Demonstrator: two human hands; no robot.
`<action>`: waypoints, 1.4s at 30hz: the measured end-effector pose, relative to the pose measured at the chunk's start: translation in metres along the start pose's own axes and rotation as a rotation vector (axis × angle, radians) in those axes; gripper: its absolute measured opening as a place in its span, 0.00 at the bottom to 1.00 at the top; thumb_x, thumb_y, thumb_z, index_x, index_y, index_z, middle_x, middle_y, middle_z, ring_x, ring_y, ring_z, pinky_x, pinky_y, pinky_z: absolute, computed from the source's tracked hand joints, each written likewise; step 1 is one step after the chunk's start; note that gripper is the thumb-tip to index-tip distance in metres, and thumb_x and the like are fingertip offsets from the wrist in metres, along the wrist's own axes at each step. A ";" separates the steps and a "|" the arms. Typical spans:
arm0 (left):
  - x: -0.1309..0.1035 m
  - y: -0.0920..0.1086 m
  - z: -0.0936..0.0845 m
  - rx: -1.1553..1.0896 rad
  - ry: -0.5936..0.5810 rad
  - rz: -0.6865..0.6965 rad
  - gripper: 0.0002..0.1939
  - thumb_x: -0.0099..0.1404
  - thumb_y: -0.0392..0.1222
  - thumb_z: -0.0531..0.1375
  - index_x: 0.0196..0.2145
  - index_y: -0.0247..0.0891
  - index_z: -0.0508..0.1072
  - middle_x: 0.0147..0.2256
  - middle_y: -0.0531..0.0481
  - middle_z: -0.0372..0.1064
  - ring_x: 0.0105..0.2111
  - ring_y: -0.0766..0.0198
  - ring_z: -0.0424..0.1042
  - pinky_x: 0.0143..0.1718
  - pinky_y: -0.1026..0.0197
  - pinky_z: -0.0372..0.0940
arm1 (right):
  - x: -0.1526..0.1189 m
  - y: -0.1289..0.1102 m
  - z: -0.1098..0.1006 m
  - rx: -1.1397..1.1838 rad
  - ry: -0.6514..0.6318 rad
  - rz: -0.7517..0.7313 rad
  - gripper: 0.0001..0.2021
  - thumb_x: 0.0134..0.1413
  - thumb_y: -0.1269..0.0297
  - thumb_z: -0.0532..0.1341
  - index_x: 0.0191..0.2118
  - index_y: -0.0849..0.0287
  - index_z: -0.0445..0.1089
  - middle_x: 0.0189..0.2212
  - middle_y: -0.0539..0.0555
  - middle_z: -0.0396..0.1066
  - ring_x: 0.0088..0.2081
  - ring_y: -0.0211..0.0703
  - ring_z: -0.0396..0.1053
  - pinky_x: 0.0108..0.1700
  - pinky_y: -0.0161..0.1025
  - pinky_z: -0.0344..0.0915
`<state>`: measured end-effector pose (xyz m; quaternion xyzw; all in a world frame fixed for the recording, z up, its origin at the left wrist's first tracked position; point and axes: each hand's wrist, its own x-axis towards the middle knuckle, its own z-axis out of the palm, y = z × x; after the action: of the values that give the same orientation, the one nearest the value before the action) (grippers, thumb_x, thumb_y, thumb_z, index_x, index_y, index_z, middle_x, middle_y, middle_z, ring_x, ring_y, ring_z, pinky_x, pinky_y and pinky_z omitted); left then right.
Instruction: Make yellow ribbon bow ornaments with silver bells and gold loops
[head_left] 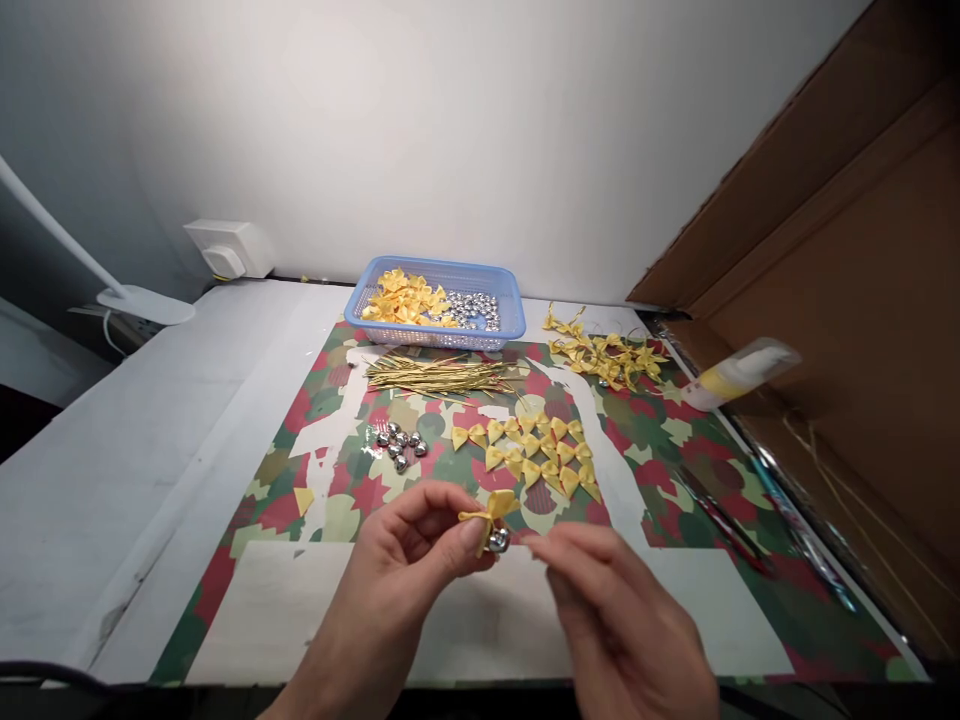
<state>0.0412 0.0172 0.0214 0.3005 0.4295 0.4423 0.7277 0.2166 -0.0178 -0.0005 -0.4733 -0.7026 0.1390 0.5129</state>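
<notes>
Between the thumb and fingers of my left hand is a yellow ribbon bow. A silver jingle bell sits just below the bow, against my left fingertips. My right hand is to the right of the bell, its thumb and fingers pinched together; whatever they hold is too small to make out. Beyond my hands lie rows of yellow bows. Several loose silver bells are grouped to their left. Gold twist ties lie in a bundle farther back.
A blue basket with bows and bells stands by the wall. Right of it is a pile of bows with ties. A clear bottle, dark tweezers and a pen-like tool lie at the right, near cardboard. A lamp base stands left.
</notes>
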 end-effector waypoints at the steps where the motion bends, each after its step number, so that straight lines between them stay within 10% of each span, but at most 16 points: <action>1: 0.000 0.001 0.000 0.015 -0.007 0.001 0.05 0.64 0.42 0.69 0.35 0.41 0.79 0.33 0.53 0.77 0.36 0.64 0.73 0.43 0.63 0.72 | 0.004 0.000 -0.005 0.046 -0.005 0.080 0.17 0.63 0.78 0.57 0.49 0.53 0.76 0.39 0.53 0.75 0.33 0.36 0.74 0.37 0.32 0.73; 6: -0.005 0.006 -0.002 0.066 -0.099 -0.034 0.04 0.65 0.42 0.68 0.37 0.41 0.81 0.34 0.51 0.79 0.35 0.66 0.74 0.40 0.67 0.71 | 0.033 0.014 -0.021 0.690 0.131 0.600 0.12 0.65 0.66 0.62 0.52 0.46 0.74 0.33 0.48 0.73 0.20 0.28 0.63 0.23 0.28 0.66; 11: -0.010 0.005 -0.003 0.080 -0.179 -0.076 0.03 0.65 0.41 0.68 0.35 0.40 0.82 0.32 0.50 0.79 0.32 0.66 0.74 0.36 0.68 0.70 | 0.051 0.030 -0.020 1.029 0.178 0.987 0.20 0.46 0.64 0.76 0.47 0.55 0.75 0.31 0.47 0.71 0.23 0.27 0.64 0.26 0.25 0.72; 18: -0.014 0.005 -0.002 0.201 -0.148 -0.006 0.03 0.64 0.42 0.69 0.33 0.42 0.82 0.30 0.52 0.78 0.31 0.65 0.73 0.35 0.68 0.69 | 0.041 0.032 -0.016 0.970 0.167 0.888 0.13 0.54 0.64 0.72 0.44 0.50 0.72 0.33 0.45 0.72 0.23 0.27 0.65 0.33 0.29 0.74; 26: -0.016 0.007 -0.002 0.402 -0.159 0.196 0.08 0.70 0.41 0.62 0.35 0.42 0.82 0.32 0.51 0.78 0.34 0.62 0.75 0.37 0.65 0.69 | 0.024 -0.002 -0.019 0.446 -0.450 0.600 0.15 0.67 0.51 0.59 0.39 0.57 0.74 0.25 0.48 0.65 0.27 0.35 0.63 0.30 0.33 0.60; 30: -0.017 0.006 -0.002 0.358 -0.169 0.122 0.05 0.67 0.41 0.65 0.39 0.42 0.82 0.36 0.50 0.80 0.37 0.59 0.77 0.40 0.64 0.71 | 0.026 -0.013 -0.016 0.294 -0.412 0.534 0.16 0.68 0.55 0.58 0.31 0.58 0.72 0.26 0.49 0.65 0.28 0.36 0.61 0.29 0.34 0.57; 37: -0.014 0.000 -0.008 0.144 -0.180 0.055 0.09 0.62 0.36 0.70 0.41 0.45 0.81 0.36 0.53 0.80 0.37 0.63 0.78 0.41 0.66 0.72 | 0.018 -0.012 -0.003 0.638 -0.415 0.864 0.21 0.65 0.46 0.59 0.29 0.59 0.66 0.18 0.43 0.53 0.21 0.32 0.49 0.22 0.32 0.47; 42: -0.012 -0.001 -0.016 0.057 -0.229 -0.021 0.15 0.61 0.38 0.71 0.47 0.45 0.79 0.40 0.50 0.80 0.42 0.62 0.77 0.44 0.64 0.71 | 0.015 -0.016 0.003 0.516 -0.343 0.749 0.21 0.65 0.47 0.59 0.29 0.60 0.69 0.17 0.44 0.53 0.20 0.32 0.50 0.22 0.32 0.47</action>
<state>0.0240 0.0068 0.0177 0.3652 0.3591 0.3848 0.7679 0.2053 -0.0130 0.0178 -0.5212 -0.5010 0.5596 0.4052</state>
